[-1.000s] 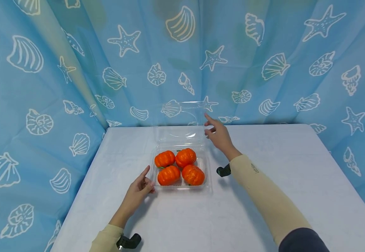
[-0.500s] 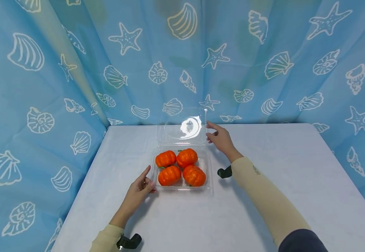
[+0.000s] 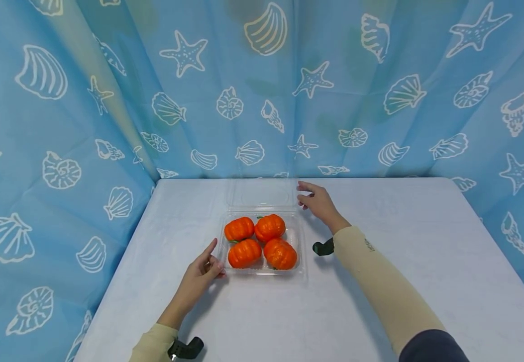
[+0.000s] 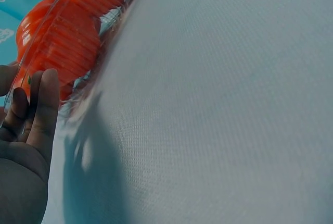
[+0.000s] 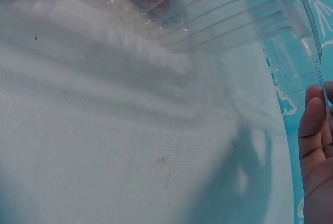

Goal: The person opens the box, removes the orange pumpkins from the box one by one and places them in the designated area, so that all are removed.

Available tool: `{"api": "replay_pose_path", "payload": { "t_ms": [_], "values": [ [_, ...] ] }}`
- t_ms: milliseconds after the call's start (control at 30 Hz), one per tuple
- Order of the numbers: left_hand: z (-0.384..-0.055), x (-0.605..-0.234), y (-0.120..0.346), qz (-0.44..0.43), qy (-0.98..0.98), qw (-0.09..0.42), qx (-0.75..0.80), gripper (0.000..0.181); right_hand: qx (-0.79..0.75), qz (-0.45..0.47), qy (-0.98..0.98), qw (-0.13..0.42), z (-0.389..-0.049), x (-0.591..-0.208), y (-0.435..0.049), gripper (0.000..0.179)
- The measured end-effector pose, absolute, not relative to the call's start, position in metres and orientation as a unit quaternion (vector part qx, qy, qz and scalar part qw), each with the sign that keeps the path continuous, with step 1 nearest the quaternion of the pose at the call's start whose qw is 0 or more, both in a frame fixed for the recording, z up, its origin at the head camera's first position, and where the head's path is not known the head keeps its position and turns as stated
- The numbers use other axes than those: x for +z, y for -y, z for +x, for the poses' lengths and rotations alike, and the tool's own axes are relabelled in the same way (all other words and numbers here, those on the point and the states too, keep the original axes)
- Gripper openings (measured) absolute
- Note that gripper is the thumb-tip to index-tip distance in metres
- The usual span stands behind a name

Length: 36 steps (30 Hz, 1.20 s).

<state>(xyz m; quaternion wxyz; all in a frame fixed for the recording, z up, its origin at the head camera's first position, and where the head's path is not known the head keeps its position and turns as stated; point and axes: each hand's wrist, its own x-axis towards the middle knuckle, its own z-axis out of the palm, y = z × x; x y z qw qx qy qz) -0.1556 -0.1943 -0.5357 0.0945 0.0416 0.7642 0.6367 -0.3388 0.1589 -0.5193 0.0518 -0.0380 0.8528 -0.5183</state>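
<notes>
A clear plastic clamshell container stands on the white table with several small orange pumpkins inside. Its transparent lid is hinged open at the back and leans away. At the container's front left corner, my left hand pinches the rim; the left wrist view has the plastic edge between thumb and fingers, close to the ribbed wall and a pumpkin. My right hand holds the lid's right edge, which passes between thumb and fingers in the right wrist view.
A white cloth covers the table. Behind and to the sides hangs a blue curtain printed with white shells and starfish, close to the table's back edge. Black wrist camera mounts sit at both wrists.
The lid has swung further back and down, its top edge now lower in the head view. My right hand has lowered with it. The left hand and the pumpkins have stayed in place.
</notes>
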Motion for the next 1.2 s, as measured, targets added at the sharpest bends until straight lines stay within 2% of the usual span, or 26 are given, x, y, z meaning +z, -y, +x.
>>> {"api": "replay_pose_path", "payload": {
  "t_ms": [700, 1033, 1200],
  "values": [
    [-0.1508, -0.5340, 0.1968, 0.042, -0.776, 0.091, 0.623, 0.069, -0.527, -0.037, -0.841, 0.119, -0.3344, -0.5287, -0.1610, 0.055],
    [-0.1524, -0.5374, 0.1996, 0.043, -0.786, 0.073, 0.612, 0.068, -0.533, -0.043, -0.837, 0.115, -0.3338, -0.5289, -0.1628, 0.054],
    [-0.1551, -0.5365, 0.2041, 0.055, -0.811, 0.057, 0.580, 0.075, -0.531, -0.046, -0.839, 0.108, -0.3330, -0.5275, -0.1622, 0.054]
  ]
}}
